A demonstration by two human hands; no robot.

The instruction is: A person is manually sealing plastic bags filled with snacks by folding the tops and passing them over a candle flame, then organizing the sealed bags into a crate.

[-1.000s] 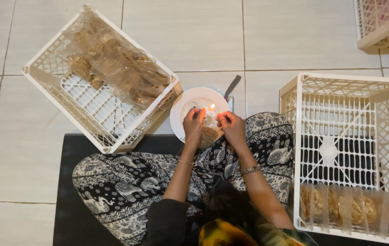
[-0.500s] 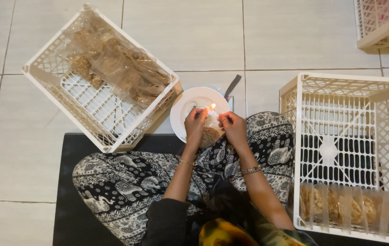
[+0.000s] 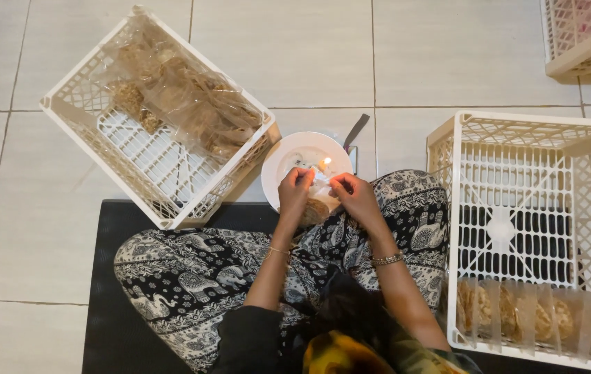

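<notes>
Clear snack packet (image 3: 315, 208) btwn hands, over candle flame (image 3: 325, 163)

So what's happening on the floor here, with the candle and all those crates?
A person sits cross-legged on a black mat. The left hand and right hand hold a clear bag of snack close to a small flame on a white plate. The crate on the left holds loose bags; the right crate has a neat row of them along its near side.
</notes>
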